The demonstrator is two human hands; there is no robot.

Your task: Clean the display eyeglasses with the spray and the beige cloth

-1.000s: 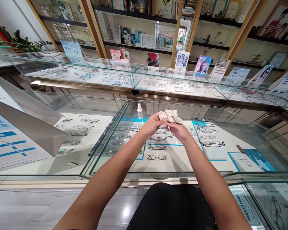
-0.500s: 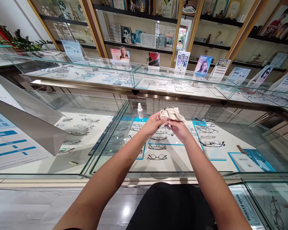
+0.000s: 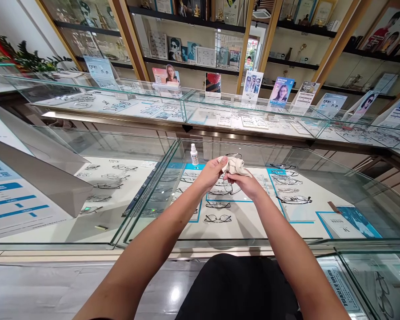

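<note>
- The glass-topped desk (image 3: pixel 270 233) spans the near space. Its clear panes separate the held things from the display below, so the frames on show can be seen without being touched.
- Beyond it, a second display case (image 3: pixel 186 127) runs across, lined with upright advertising cards; it is well apart from the hands and does not crowd them.
- The folded sign (image 3: pixel 20 191) stands at the left, close to the camera. It hides part of the left section but leaves the space around the hands free.
- The left hand (image 3: pixel 212 171) and right hand (image 3: pixel 246 182) meet over the desk, both closed, pinching the cloth together; probably two-sided support steadies something so light.
- The cream cloth (image 3: pixel 236 167) is bunched between them, apparently keeping bare fingers off the lenses.
- The held eyeglasses (image 3: pixel 232 188) are caught in the cloth between both hands, one thin dark rim showing below it and another above. They seem to be held up to keep the lenses off hard glass. Cloth and fingers cover the rest, so which fingers grip the frame I cannot tell.
- The display frames (image 3: pixel 218 218) lie in rows under the glass, some hidden by the hands.
- The white bottle (image 3: pixel 194 156) stands upright just past the left hand, likely set aside yet reachable.
</note>
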